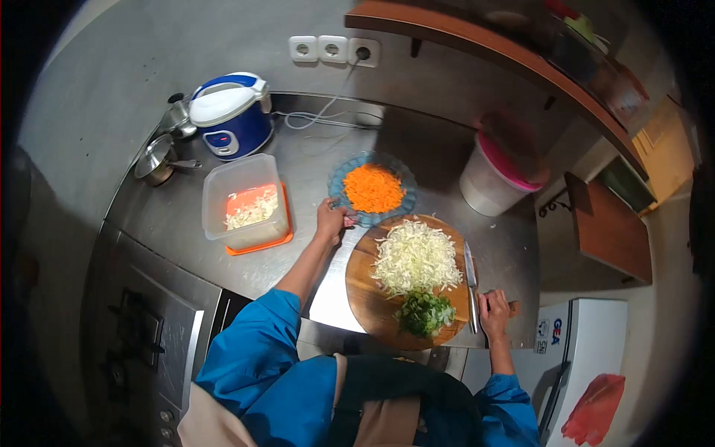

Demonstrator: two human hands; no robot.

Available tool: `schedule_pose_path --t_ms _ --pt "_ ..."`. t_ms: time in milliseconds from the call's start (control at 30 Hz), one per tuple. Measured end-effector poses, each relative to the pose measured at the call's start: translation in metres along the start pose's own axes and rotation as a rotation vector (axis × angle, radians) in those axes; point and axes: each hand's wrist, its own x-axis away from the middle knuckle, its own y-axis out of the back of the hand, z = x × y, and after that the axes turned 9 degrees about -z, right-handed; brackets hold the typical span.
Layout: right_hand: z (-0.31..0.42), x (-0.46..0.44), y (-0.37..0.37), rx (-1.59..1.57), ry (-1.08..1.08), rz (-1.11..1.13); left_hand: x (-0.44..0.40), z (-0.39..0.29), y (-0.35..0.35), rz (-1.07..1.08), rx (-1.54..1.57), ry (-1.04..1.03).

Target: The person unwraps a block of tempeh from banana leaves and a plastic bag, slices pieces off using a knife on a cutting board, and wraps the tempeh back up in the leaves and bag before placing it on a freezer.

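My left hand (331, 221) grips the near left rim of a clear bluish glass plate (409, 176) holding shredded carrot (374, 188). At the counter's front right, my right hand (494, 313) is closed beside the round wooden cutting board (361, 279). A brown end (514, 308) shows by its fingers, but what it belongs to is unclear. Shredded cabbage (417, 257) is heaped on the board, with chopped green leaves (425, 313) at its near side. A knife (470, 272) lies along the board's right edge, apart from my fingers.
Left of the plate stands a clear plastic container (216, 195) with some shredded cabbage, on an orange lid (261, 246). Behind it are a blue-and-white rice cooker (232, 119) and small metal pots (155, 160). A pink-rimmed tub (495, 175) stands right; a wooden shelf (491, 41) overhangs.
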Motion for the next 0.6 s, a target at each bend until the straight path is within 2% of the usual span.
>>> schedule_pose_path --t_ms 100,233,333,467,533,600 --pt "-0.019 -0.018 -0.003 0.009 0.021 0.014 0.008 -0.004 0.010 -0.033 -0.012 -0.005" --pt "-0.031 -0.019 -0.015 0.047 0.052 -0.011 0.025 -0.009 0.059 -0.067 -0.044 -0.046" --pt "-0.036 -0.021 -0.022 0.052 0.056 -0.035 0.038 -0.009 0.094 -0.049 -0.099 -0.077" --pt "-0.054 -0.019 -0.041 0.065 0.064 -0.069 0.064 0.002 0.122 -0.018 -0.024 -0.063" --pt "-0.042 -0.024 -0.036 0.244 0.161 -0.158 0.080 -0.001 0.130 -0.007 -0.065 -0.065" --pt "-0.039 -0.031 -0.032 0.160 0.090 -0.130 0.093 0.000 0.133 -0.027 -0.061 -0.073"
